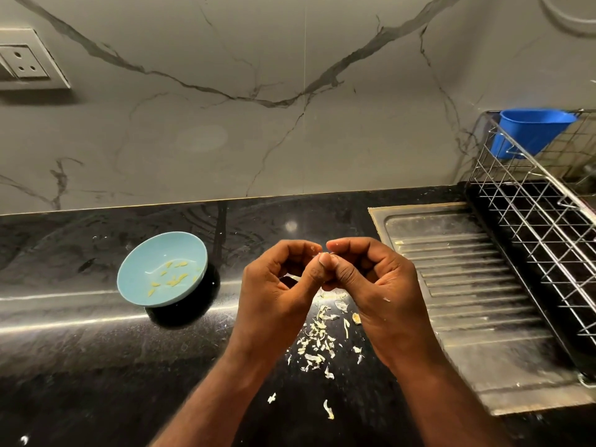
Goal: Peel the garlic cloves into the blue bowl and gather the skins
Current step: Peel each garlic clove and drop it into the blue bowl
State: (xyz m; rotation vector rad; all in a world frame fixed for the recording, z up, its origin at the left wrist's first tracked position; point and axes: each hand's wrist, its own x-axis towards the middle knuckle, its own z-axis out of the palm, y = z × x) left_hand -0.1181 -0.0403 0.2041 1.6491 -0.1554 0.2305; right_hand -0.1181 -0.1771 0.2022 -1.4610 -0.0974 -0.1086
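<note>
The blue bowl (142, 253) sits on the black countertop (80, 366). Open dark stone lies to its left and on the near side of it, and the counter's back edge meets the grey veined wall (225, 124) just behind it. Right of the bowl, past my hands, the raised rim of the steel draining board (467, 285) cuts across the stone. Further right again a wire dish rack (532, 221) stands along the board's far side with a blue plastic cup (532, 130) hung in its back corner. A wall socket (25, 62) sits high up to the left of the bowl. My left hand (277, 285) and right hand (377, 285) hover close together above the counter, right of the bowl, wrists angled inward, thumbs touching side by side and forefingers arched over to meet them. Both hands are curled and pinch a garlic clove (323, 253) between the fingertips; only a pale sliver of it shows. The bowl is smooth, shallow and round, tilted a little toward me, with small yellowish peeled cloves (172, 279) lying loose on its floor. The skins (317, 343) lie scattered on the stone right of the bowl, below my hands: thin, dry, whitish flakes, with a few strays nearer me. The draining board is dull, ridged metal with pale specks on it.
</note>
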